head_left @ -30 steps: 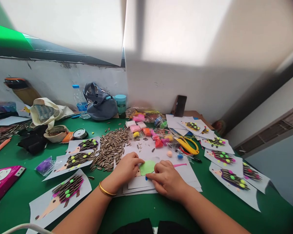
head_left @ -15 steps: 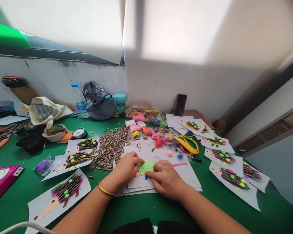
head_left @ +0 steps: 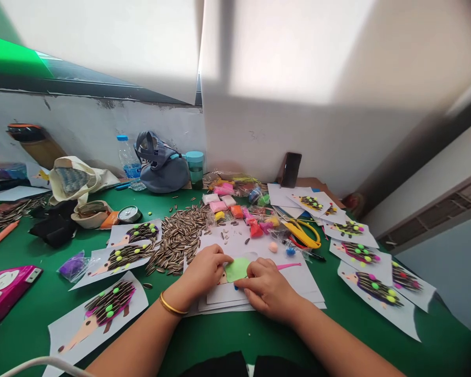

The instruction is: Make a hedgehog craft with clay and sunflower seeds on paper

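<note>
A flattened patch of light green modelling clay [head_left: 237,268] lies on a sheet of white paper [head_left: 220,298] in front of me. My left hand [head_left: 206,269] is at its left edge, index finger stretched onto the clay and the other fingers bent. From the right, my right hand [head_left: 267,289] touches the clay's lower edge with an outstretched index finger; its thumb is apart below. Neither hand grips anything. A peach clay part peeks out by the left fingertips, and a bit of blue [head_left: 236,287] shows under the right fingertip. A thin pink clay strip [head_left: 289,265] extends beyond my right hand.
Striped sunflower seeds [head_left: 180,235] are heaped behind my left hand. Clay packets [head_left: 236,211] and yellow-handled scissors [head_left: 304,234] lie behind the paper. Seed-covered hedgehog pictures [head_left: 108,309] flank me on both sides. A phone [head_left: 291,169] leans on the wall.
My right index fingertip has shifted very slightly along the lower edge of the green clay, covering more of the blue bit. The whole view has moved a little; otherwise things look the same.
</note>
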`<state>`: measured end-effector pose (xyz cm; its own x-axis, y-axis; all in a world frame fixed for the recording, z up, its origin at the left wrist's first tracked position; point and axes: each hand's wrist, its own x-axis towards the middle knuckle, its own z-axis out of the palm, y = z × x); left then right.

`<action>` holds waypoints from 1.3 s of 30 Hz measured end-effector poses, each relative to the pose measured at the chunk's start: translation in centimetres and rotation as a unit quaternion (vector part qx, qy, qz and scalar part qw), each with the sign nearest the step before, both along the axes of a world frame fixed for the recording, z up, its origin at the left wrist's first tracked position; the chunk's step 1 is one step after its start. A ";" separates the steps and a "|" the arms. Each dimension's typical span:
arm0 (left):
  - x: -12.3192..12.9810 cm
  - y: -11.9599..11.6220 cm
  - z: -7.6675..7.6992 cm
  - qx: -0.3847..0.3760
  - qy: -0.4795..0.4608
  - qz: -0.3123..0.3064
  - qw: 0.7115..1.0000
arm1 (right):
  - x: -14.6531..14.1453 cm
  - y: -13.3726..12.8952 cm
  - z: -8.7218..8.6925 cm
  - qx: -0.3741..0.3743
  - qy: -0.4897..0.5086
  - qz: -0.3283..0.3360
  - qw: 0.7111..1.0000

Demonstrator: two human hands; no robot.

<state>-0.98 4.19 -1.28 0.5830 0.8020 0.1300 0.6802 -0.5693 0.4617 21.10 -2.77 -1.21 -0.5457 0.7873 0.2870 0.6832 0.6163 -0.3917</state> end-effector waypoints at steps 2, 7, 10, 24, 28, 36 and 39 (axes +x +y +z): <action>0.0 0.0 0.0 0.000 -0.001 0.000 1.000 | -0.1 0.0 0.0 0.002 -0.012 -0.002 1.000; 0.0 -0.1 -0.1 0.003 -0.003 0.002 1.000 | 0.1 0.1 -0.1 -0.005 0.008 -0.005 1.000; -0.1 -0.1 -0.2 0.004 -0.004 -0.002 1.000 | 0.3 0.2 -0.2 -0.011 0.030 -0.009 0.999; -0.1 0.0 -0.2 0.005 -0.003 -0.003 1.000 | 0.0 0.3 0.0 -0.031 0.005 -0.006 0.999; 0.0 0.0 -0.1 0.004 -0.005 -0.006 1.000 | -0.3 0.2 0.1 -0.025 -0.008 -0.006 1.000; -0.1 0.0 0.1 0.001 -0.001 -0.009 1.000 | -1.0 0.2 0.2 0.005 -0.023 -0.014 1.000; -0.1 0.0 -0.1 0.003 -0.006 -0.009 1.000 | -0.8 0.4 0.0 0.014 -0.009 -0.057 0.998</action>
